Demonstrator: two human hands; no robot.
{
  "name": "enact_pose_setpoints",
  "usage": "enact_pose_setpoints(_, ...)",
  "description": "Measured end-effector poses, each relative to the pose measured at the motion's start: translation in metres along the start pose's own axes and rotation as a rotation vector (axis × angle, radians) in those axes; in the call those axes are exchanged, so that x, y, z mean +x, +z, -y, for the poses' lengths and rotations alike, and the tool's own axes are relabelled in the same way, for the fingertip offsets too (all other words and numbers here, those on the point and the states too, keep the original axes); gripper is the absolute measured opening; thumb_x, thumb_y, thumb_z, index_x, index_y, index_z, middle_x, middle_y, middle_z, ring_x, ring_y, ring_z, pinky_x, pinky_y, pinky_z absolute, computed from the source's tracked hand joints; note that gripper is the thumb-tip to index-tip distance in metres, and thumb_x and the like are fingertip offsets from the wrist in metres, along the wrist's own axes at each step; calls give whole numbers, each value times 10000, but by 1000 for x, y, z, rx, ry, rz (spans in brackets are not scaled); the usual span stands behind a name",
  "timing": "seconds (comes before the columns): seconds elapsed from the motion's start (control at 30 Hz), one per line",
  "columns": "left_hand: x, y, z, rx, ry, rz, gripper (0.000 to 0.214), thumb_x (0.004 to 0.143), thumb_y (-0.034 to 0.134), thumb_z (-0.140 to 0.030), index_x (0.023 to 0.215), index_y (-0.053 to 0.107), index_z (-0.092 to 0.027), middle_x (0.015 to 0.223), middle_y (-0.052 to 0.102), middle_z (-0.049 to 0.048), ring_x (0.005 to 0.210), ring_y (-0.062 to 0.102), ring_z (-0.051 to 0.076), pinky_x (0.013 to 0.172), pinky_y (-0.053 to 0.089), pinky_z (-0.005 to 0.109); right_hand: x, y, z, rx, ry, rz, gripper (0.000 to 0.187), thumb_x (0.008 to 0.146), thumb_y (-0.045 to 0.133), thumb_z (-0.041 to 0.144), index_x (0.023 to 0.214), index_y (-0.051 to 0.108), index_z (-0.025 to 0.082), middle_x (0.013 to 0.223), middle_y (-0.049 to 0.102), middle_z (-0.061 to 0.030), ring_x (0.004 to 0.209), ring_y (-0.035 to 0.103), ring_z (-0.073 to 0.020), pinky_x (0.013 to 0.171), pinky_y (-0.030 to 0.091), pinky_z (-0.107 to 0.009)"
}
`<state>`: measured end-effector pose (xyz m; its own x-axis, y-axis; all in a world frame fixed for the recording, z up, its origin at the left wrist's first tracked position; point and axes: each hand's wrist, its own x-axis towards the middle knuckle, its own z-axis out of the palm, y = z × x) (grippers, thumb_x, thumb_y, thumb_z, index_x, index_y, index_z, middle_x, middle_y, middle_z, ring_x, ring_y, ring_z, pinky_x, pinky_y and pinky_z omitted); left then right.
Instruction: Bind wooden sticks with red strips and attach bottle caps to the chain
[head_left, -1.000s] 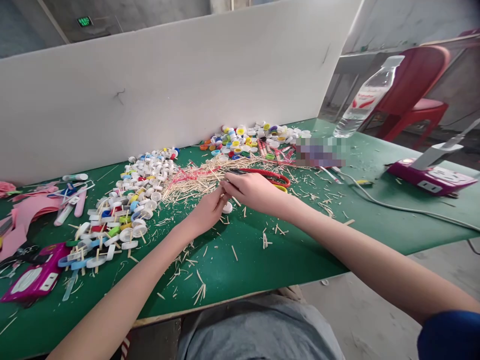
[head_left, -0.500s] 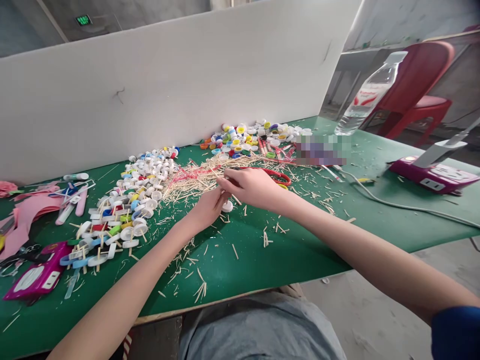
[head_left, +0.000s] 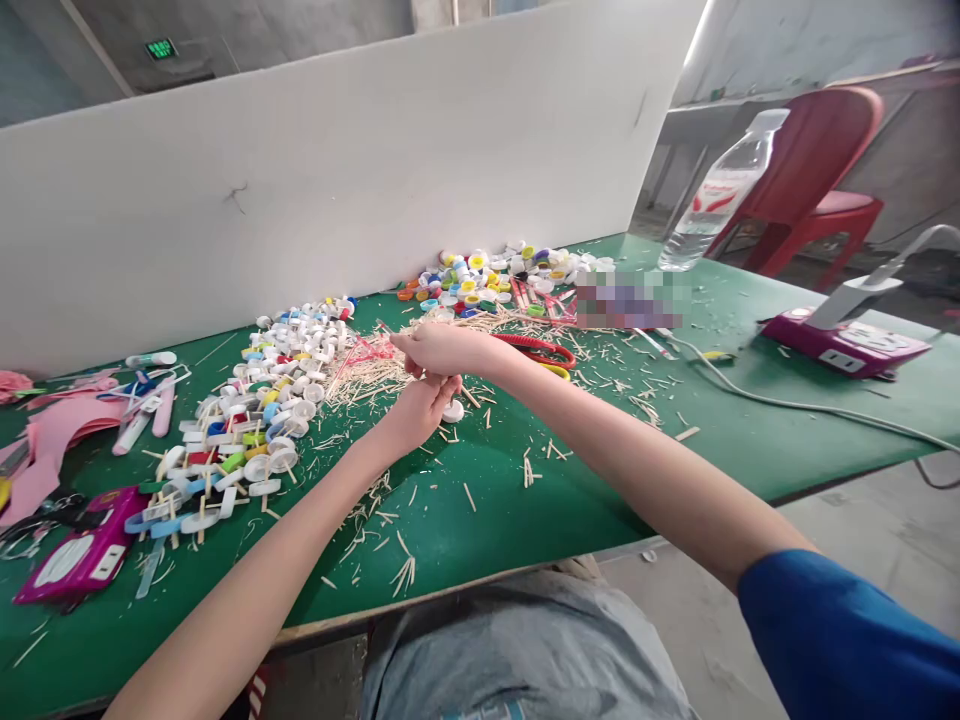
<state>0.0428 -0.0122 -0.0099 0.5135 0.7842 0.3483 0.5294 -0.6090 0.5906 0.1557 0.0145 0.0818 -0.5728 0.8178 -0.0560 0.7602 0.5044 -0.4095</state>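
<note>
My left hand is closed over the green table, with its thumb side toward the right. Right by its fingertips is a small white bottle cap; whether the fingers grip it or it lies beneath them I cannot tell. Just above and beyond, my right hand has its fingers curled at the near edge of a heap of thin wooden sticks. What its fingertips hold, if anything, is hidden. Red-handled scissors lie close behind the right wrist.
Bottle caps with sticks in some form a long heap on the left; more caps lie at the back. A white board walls the far side. A water bottle, purple power strips and a white cable are around.
My right hand has shifted left and away from me, off the left fingertips and toward the stick heap. My left hand stays nearly in place. The view has turned slightly right.
</note>
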Motion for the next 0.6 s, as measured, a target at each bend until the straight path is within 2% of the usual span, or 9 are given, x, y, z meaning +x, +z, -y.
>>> enact_pose_setpoints(0.1, 0, 0, 1, 5, 16, -29, 320, 965, 270, -392, 946, 506, -177, 810, 617, 61, 719, 576, 161, 671, 431, 283, 0, -1, 1, -77, -61, 36, 392, 962, 309, 279, 907, 674, 148, 762, 646, -97, 571, 535, -130, 559, 394, -281)
enact_pose_setpoints(0.3, -1, -1, 4, 57, 72, -26, 297, 966, 261, -361, 968, 496, -179, 836, 602, 59, 742, 566, 163, 712, 443, 296, 4, 1, 6, 1, -5, 91, 526, 963, 250, 365, 735, 679, 163, 729, 663, -94, 503, 525, -126, 513, 420, -294)
enact_pose_setpoints(0.43, -1, 0, 6, 102, 101, -34, 299, 963, 277, -368, 964, 502, -171, 825, 587, 64, 748, 560, 172, 721, 442, 301, 2, 2, 8, 28, 18, 94, 514, 949, 265, 363, 737, 684, 155, 733, 666, -101, 474, 523, -130, 492, 428, -305)
enact_pose_setpoints(0.6, 0, 0, 7, 89, 126, -15, 252, 964, 267, -297, 949, 482, -167, 862, 600, 77, 769, 570, 169, 739, 446, 301, 2, 1, 5, 66, 33, 131, 475, 940, 316, 383, 773, 699, 157, 689, 650, -85, 456, 528, -126, 481, 434, -289)
